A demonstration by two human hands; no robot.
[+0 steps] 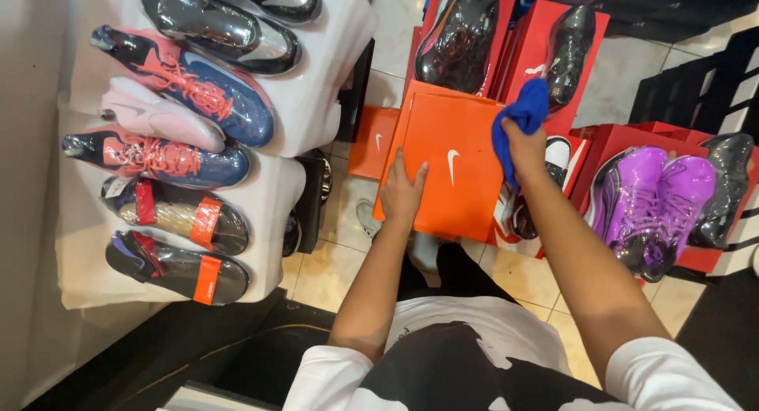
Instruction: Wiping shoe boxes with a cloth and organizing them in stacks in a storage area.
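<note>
Orange shoebox (447,162) under flat, open left hand (402,193); right hand (523,142) grips blue cloth (518,118).

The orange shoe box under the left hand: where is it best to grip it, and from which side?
Probably by its long side edges, from above. The orange shoe box lies flat with its lid up; the left hand presses the near corner, and the right hand holds a blue cloth.

Matt orange cardboard box (443,162), soft blue cloth (518,118), glossy plastic-wrapped shoes (178,162)

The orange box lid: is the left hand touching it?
Touching. The head view shows the left hand lying flat, palm down, on the orange box lid.
</note>
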